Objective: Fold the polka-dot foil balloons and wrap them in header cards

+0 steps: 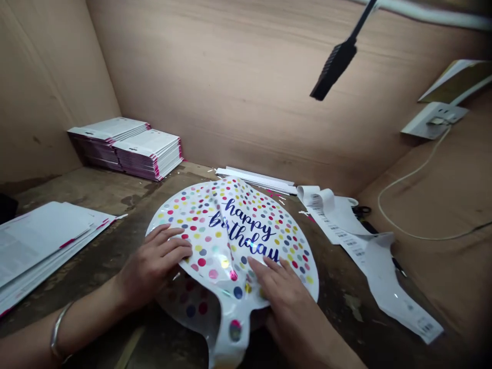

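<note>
A flat foil balloon (215, 238), white with coloured dots and the words "happy birthday", lies in front of me with a crease down its middle. Its tail (232, 333) points toward me. Below its near left edge shows another dotted foil layer (192, 302); I cannot tell whether it is a separate balloon. My left hand (156, 259) grips the left edge, fingers on top and thumb hidden. On the near right edge, my right hand (282, 292) has its fingers bent over the foil, below the lettering, with its thumb out of sight.
Stacks of white cards (148, 146) stand at the back left, and more printed cards (42, 241) lie at the left. Paper strips (257, 179) lie along the back wall. A curling label strip (369, 261) runs down the right, beside scissors (361, 210). A black plug-like object (334, 69) hangs above.
</note>
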The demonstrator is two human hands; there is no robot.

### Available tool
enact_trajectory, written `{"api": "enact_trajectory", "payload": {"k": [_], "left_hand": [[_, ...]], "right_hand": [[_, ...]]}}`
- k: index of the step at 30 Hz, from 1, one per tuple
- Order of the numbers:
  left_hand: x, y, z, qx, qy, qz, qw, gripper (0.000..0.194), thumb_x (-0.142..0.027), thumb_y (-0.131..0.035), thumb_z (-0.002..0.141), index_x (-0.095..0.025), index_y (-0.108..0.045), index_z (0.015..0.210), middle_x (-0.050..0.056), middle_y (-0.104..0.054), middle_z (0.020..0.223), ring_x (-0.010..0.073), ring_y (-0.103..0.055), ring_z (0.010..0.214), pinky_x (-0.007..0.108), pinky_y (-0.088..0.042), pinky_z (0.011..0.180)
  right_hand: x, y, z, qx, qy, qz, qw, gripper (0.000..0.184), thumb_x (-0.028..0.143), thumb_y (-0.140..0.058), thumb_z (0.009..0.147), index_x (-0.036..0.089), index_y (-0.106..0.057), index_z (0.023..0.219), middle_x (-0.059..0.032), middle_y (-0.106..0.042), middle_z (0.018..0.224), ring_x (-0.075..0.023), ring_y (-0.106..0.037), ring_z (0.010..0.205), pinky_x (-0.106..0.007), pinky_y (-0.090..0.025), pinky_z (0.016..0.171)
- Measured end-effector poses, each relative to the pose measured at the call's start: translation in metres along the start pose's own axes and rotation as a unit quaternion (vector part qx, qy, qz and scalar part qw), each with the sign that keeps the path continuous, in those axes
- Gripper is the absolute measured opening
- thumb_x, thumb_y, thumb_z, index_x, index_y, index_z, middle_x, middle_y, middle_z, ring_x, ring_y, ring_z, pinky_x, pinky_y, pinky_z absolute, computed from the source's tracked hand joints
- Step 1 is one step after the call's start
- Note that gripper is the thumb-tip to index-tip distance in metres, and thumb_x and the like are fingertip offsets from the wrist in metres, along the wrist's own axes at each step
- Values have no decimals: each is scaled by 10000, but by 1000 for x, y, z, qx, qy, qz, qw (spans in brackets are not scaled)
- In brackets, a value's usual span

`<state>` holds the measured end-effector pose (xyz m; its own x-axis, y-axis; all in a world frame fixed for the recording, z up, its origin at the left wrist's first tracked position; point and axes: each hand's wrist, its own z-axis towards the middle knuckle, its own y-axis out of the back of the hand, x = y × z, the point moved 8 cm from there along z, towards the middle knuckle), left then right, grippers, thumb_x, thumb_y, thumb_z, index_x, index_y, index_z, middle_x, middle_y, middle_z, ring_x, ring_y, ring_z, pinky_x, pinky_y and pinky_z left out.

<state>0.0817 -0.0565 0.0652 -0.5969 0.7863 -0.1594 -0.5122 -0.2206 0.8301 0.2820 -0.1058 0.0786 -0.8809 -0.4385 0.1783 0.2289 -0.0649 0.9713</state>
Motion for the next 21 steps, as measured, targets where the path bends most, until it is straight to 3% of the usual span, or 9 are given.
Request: {"api": "enact_trajectory", "payload": {"k": [3, 6, 9, 11, 13, 15, 18, 21], "left_hand": [[-8, -4, -15, 47, -15, -27, 998, 261, -143, -449, 856, -246, -642, 999, 25, -689, 1065, 229, -500, 1199, 452, -248, 1103], [2, -16, -19, 127, 20, -37, 991, 410, -113, -476, 788, -249, -592, 1157, 44, -609, 1238, 245, -454, 1253, 482, -212, 1111], [17, -32, -21, 230, 40, -70, 970, 510, -101, -495, 723, -279, -573, 1194, 30, -574, 1286, 244, -460, 1251, 499, -221, 1101], [22, -38, -22, 268, 32, -99, 958, 484, -82, -476, 722, -290, -602, 1141, 11, -594, 1261, 217, -488, 1229, 474, -240, 1100], [29, -39, -22, 264, 42, -115, 957, 443, -89, -462, 747, -281, -615, 1116, 17, -597, 1259, 210, -499, 1218, 456, -250, 1099], [39, -36, -23, 248, 63, -130, 958, 373, -138, -465, 795, -271, -627, 1104, 33, -607, 1244, 221, -520, 1194, 449, -255, 1097], [54, -31, -24, 230, 81, -144, 959, 319, -216, -472, 842, -276, -637, 1109, 43, -618, 1227, 239, -524, 1183, 436, -288, 1079], [70, -22, -22, 187, 94, -142, 967, 288, -232, -483, 818, -266, -669, 1035, 53, -632, 1193, 248, -513, 1171, 380, -384, 1005]], "right_hand": [[-20, -18, -13, 51, -9, 0, 999, 628, 8, -437, 586, 141, -619, 1173, -129, -620, 1208, -320, -551, 1153, -593, -399, 984], [-28, -30, -20, 68, -16, 33, 997, 521, 24, -438, 654, 146, -661, 1110, -135, -640, 1174, -295, -576, 1127, -583, -382, 1002], [-22, -31, -22, 85, -7, 69, 994, 565, 44, -479, 664, 154, -601, 1204, -128, -584, 1260, -277, -514, 1204, -550, -353, 1041], [-22, -24, -22, 82, 3, 87, 993, 670, 66, -526, 666, 168, -480, 1327, -122, -481, 1368, -267, -422, 1284, -517, -343, 1060], [-33, -16, -20, 68, 7, 91, 994, 766, 83, -564, 675, 185, -357, 1406, -119, -368, 1446, -260, -329, 1340, -497, -336, 1069], [-52, -12, -17, 64, 6, 87, 994, 744, 84, -570, 686, 209, -379, 1395, -111, -367, 1448, -266, -310, 1348, -505, -330, 1067], [-85, -17, -11, 77, -4, 107, 991, 561, 53, -508, 714, 258, -581, 1231, -75, -527, 1336, -246, -463, 1254, -473, -402, 1020], [-109, -20, -5, 49, -28, 139, 989, 420, 74, -477, 738, 256, -693, 1049, -63, -646, 1185, -229, -582, 1120, -445, -449, 966]]}}
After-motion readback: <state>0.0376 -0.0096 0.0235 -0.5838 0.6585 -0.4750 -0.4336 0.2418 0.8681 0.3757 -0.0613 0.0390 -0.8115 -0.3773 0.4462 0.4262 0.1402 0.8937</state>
